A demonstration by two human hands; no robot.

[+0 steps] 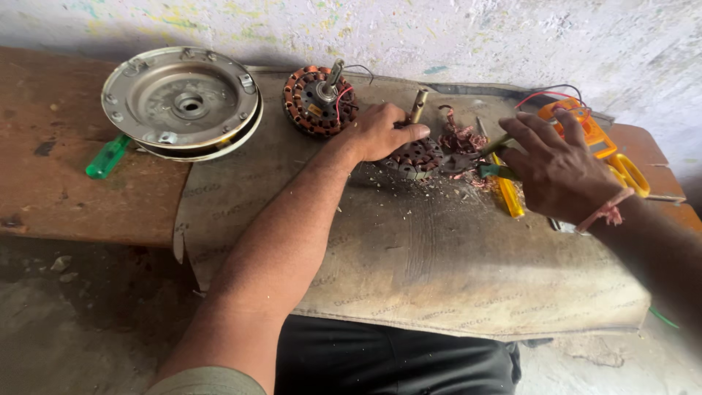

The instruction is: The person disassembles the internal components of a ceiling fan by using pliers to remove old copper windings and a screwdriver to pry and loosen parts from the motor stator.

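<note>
My left hand lies palm down over the dark round slotted metal stator core, fingers curled and pressed on its top and near edge, pinning it to the worn grey-brown mat that covers the middle of the desk. A short brass-coloured shaft stands up just past my knuckles. My right hand is closed loosely around a green-handled tool, the fingers spread over the top rather than tight; the tool's tip points toward the stator core, but I cannot tell whether it touches. My two hands are apart, with the core and a tangle of stripped reddish copper wire between them. Bits of wire and dust are scattered on the mat around the core.

Under my right hand lies a yellow translucent-handled screwdriver, flat on the mat. Past my right hand, toward the desk's far right corner, sits an orange handheld meter with red and black leads, and beside it yellow-handled scissors.

Beyond my left hand, at the mat's far edge, stands a second round stator wound with copper coils, a shaft rising from its centre and thin red and black wires trailing off it. Further left, on the bare rusty-brown desk, a shallow round silver metal cover lies open side up on a matching shell; its dish holds nothing but its own central hub and rim screws. A green translucent-handled screwdriver lies near the desk's left edge, just beside that cover.
</note>
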